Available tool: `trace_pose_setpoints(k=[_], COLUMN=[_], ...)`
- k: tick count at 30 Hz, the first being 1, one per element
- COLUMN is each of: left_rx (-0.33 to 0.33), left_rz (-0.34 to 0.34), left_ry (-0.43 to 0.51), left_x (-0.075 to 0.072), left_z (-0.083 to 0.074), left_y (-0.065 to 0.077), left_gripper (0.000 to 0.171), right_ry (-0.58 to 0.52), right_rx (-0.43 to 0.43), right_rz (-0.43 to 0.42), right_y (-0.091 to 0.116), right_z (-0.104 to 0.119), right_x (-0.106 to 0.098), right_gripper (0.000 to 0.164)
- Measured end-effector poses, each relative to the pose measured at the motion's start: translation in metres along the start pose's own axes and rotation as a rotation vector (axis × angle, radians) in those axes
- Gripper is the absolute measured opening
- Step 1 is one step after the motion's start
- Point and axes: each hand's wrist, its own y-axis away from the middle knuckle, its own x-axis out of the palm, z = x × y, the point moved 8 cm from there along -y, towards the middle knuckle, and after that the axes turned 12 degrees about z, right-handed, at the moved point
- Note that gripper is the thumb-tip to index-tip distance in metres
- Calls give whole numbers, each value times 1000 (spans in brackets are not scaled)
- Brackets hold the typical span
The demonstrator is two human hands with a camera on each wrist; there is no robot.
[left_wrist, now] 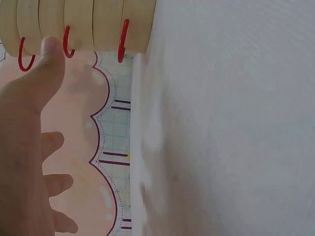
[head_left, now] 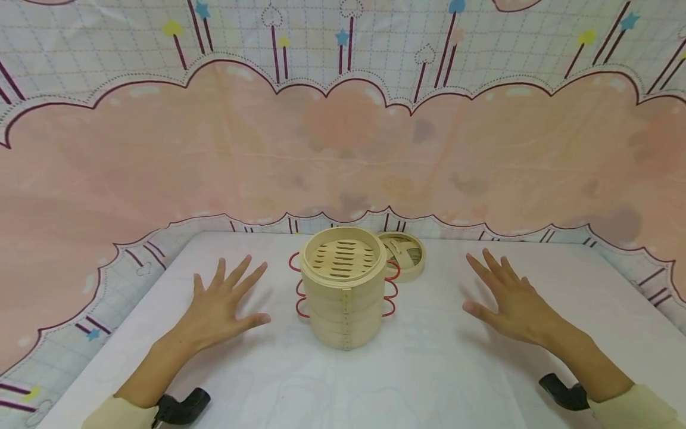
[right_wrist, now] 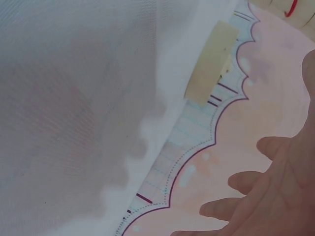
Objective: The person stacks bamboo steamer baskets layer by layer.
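A stacked bamboo steamer stands upright at the middle of the white table, with red loop handles on both sides and a slatted tier uncovered on top. Its woven lid lies just behind it to the right. My left hand hovers left of the stack with fingers spread, holding nothing. On the other side, my right hand is spread in the same way, apart from the stack and lid. In the left wrist view the steamer shows beyond my thumb. The right wrist view shows the lid on edge.
White cloth covers the table. Behind it hangs a peach backdrop printed with scalloped edges, candles and stars. A black wrist mount sits at my left cuff and another black mount at my right.
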Motion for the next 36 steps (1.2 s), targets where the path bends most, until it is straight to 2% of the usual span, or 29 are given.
trace_pose_setpoints(k=[5, 15, 20, 23, 29, 36], left_rx=[21, 18, 41, 81, 211, 332], left_rz=[8, 2, -15, -48, -124, -144], left_ry=[-15, -11, 53, 125, 231, 314], left_x=[1, 3, 4, 2, -1, 2], left_z=[-5, -4, -6, -12, -32, -47], left_y=[-2, -1, -2, -2, -3, -5], left_gripper=[90, 90, 90, 92, 99, 105], right_ry=[2, 0, -26, -35, -38, -92], right_rx=[2, 3, -2, -9, -41, -62], right_rz=[4, 13, 25, 38, 54, 118], right_y=[0, -1, -9, -16, -34, -52], right_z=[-2, -1, 4, 8, 21, 31], right_x=[2, 2, 7, 14, 25, 35], right_gripper=[84, 84, 82, 82, 81, 81])
